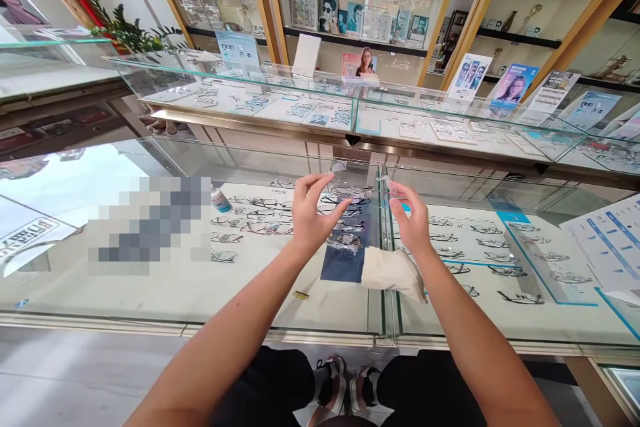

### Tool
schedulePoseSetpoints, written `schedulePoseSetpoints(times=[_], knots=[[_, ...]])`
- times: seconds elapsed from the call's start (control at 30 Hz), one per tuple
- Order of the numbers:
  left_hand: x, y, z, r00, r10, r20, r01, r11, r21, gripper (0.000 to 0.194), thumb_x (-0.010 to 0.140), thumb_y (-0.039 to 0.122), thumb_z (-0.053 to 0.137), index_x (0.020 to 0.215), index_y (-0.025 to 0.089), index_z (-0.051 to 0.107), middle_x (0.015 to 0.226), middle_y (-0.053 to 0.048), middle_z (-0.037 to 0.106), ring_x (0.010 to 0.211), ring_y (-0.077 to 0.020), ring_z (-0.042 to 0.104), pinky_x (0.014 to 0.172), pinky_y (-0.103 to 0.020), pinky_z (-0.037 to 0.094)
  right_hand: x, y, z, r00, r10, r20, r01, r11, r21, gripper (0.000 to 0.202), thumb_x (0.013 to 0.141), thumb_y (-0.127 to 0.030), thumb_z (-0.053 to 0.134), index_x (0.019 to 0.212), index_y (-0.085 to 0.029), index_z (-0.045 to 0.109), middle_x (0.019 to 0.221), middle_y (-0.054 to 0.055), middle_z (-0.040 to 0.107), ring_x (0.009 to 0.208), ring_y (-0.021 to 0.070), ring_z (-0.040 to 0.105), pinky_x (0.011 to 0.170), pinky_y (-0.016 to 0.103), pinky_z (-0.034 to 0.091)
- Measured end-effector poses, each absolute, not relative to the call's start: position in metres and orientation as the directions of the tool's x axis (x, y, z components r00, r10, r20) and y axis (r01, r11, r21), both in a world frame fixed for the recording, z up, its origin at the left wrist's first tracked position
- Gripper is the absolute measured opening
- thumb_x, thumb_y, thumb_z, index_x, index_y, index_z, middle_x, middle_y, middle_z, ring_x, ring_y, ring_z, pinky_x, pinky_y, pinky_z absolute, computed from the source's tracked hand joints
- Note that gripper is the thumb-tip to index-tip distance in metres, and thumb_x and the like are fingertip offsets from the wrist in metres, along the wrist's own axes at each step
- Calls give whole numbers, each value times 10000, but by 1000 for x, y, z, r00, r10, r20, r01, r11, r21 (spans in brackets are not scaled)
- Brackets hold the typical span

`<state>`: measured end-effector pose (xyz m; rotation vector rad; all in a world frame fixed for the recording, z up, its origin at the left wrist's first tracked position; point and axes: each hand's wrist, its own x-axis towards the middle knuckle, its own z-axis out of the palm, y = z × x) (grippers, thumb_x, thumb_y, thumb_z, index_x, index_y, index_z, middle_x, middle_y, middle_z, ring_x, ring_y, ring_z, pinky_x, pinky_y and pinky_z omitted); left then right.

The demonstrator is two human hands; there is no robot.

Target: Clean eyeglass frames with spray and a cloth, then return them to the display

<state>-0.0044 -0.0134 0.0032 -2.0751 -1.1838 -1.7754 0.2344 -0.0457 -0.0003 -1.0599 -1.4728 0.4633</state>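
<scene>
Above the glass counter, my left hand (315,213) has its thumb spread away from its fingers. A small clear piece (339,165) shows at its fingertips; I cannot tell if it is gripped or only touching. My right hand (411,213) pinches a thin clear piece of film (385,181) between thumb and fingers. Below the hands, a cream cloth (393,272) lies crumpled beside my right wrist. A dark blue cloth (342,264) lies flat to its left. Past my left hand stands a small white and blue bottle (220,200).
Rows of eyeglasses (273,203) lie inside the glass counter (250,307). A small gold-coloured piece (301,295) is near my left forearm. A printed sheet (607,240) stands at the right. Across the aisle is another glass showcase (280,83).
</scene>
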Motion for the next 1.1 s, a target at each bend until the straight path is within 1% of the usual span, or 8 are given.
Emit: schedulePoseSetpoints(times=[0.13, 0.27, 0.33, 0.43, 0.57, 0.7, 0.9, 1.1], knots=[[-5, -13, 4, -16, 430, 903, 627, -699, 344, 522, 896, 472, 825, 1336, 240, 667, 1206, -122, 646, 1137, -285, 652, 1006, -463, 564, 234, -44, 0, 111, 822, 558, 365, 489, -792, 442, 1023, -596, 599, 1330, -305, 729, 1386, 117, 690, 1245, 302, 669, 1000, 491, 581], [-5, -13, 4, -8, 396, 918, 598, -734, 322, 517, 896, 428, 833, 1348, 243, 665, 1221, -126, 641, 1138, -288, 652, 1005, -457, 561, 234, -41, -3, 122, 828, 547, 297, 496, -816, 439, 1047, -590, 564, 1314, -295, 748, 1449, 119, 661, 1337, 295, 629, 1078, 491, 554], [-5, -12, 4, -3, 381, 925, 596, -742, 307, 518, 896, 413, 835, 1352, 239, 662, 1223, -128, 641, 1139, -286, 653, 1001, -453, 563, 235, -40, -5, 119, 841, 527, 257, 487, -835, 458, 1042, -602, 570, 1334, -293, 740, 1465, 119, 664, 1348, 296, 628, 1092, 496, 546], [-5, -12, 3, 1, 380, 925, 605, -736, 302, 522, 894, 420, 837, 1351, 239, 661, 1219, -125, 641, 1135, -282, 654, 996, -448, 565, 234, -40, -5, 107, 867, 487, 216, 458, -863, 492, 1029, -631, 576, 1362, -302, 724, 1493, 112, 664, 1313, 301, 658, 1069, 501, 555], [-6, -12, 3, -2, 426, 905, 626, -705, 333, 538, 892, 455, 833, 1353, 238, 660, 1219, -126, 643, 1141, -289, 654, 1003, -456, 564, 234, -42, 0, 75, 904, 421, 152, 407, -901, 493, 1017, -650, 580, 1355, -321, 724, 1484, 88, 698, 1209, 286, 717, 1071, 504, 555], [-6, -13, 2, 6, 439, 898, 630, -699, 337, 538, 900, 456, 826, 1358, 230, 658, 1218, -128, 650, 1148, -286, 658, 1012, -454, 564, 236, -42, 5, 11, 930, 368, 50, 367, -929, 468, 1007, -647, 596, 1323, -334, 741, 1490, 62, 704, 1106, 271, 760, 984, 471, 597], [-4, -13, 3, 18, 481, 877, 592, -712, 378, 525, 906, 454, 822, 1356, 236, 659, 1225, -122, 655, 1169, -280, 658, 1022, -446, 562, 236, -41, 6, -67, 953, 297, -71, 292, -954, 467, 1002, -645, 594, 1293, -320, 762, 1452, 63, 731, 1085, 284, 782, 968, 476, 625], [-4, -12, 2, 27, 518, 855, 555, -719, 418, 525, 901, 446, 829, 1353, 236, 661, 1221, -120, 656, 1152, -269, 659, 987, -422, 573, 235, -42, 7, -121, 955, 270, -185, 246, -952, 454, 1005, -614, 602, 1287, -301, 773, 1394, 77, 763, 1092, 287, 781, 962, 488, 630]])
